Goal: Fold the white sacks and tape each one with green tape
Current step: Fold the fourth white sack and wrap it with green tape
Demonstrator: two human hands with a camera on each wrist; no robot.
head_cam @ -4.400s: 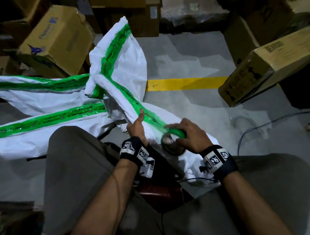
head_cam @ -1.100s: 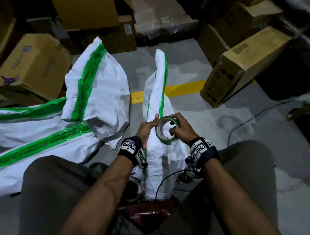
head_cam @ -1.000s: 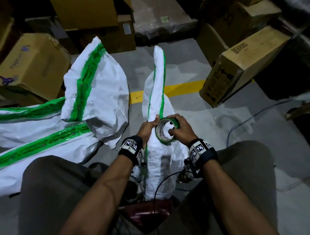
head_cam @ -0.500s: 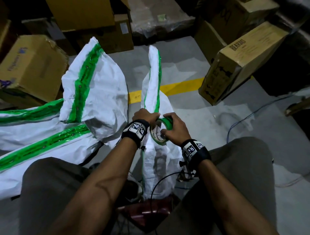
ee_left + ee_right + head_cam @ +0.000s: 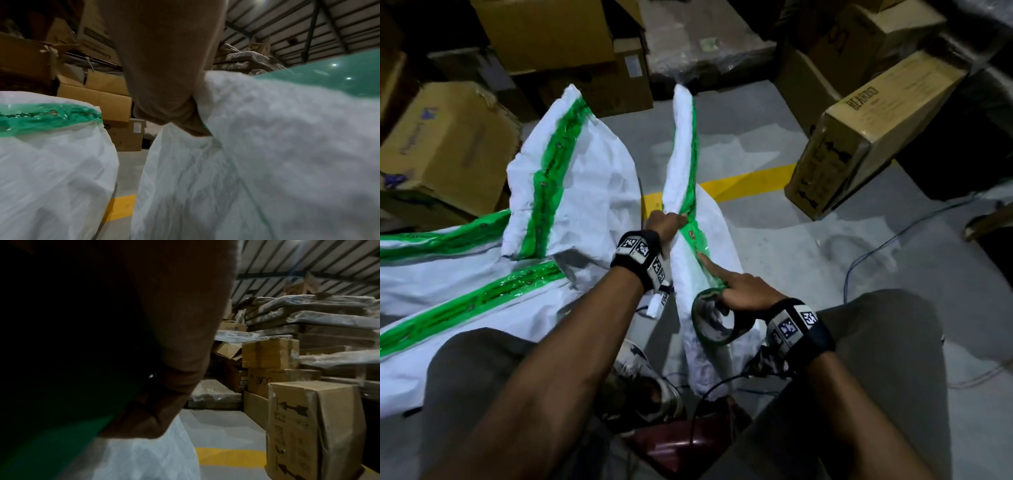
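A narrow folded white sack stands upright between my knees, with a strip of green tape running down its fold. My left hand grips the sack's folded edge midway up; the left wrist view shows the same hand closed on the white weave. Lower down, my right hand holds the green tape roll, its forefinger stretched out along the fresh tape. In the right wrist view the roll is a dark green blur.
Taped white sacks lie in a heap on the left. Cardboard boxes ring the grey floor, which is crossed by a yellow line. Cables trail on the right. A shoe and a dark red stool sit below my arms.
My right hand has drawn the roll down towards me, leaving new tape on the sack. My left hand has shifted higher up the fold.
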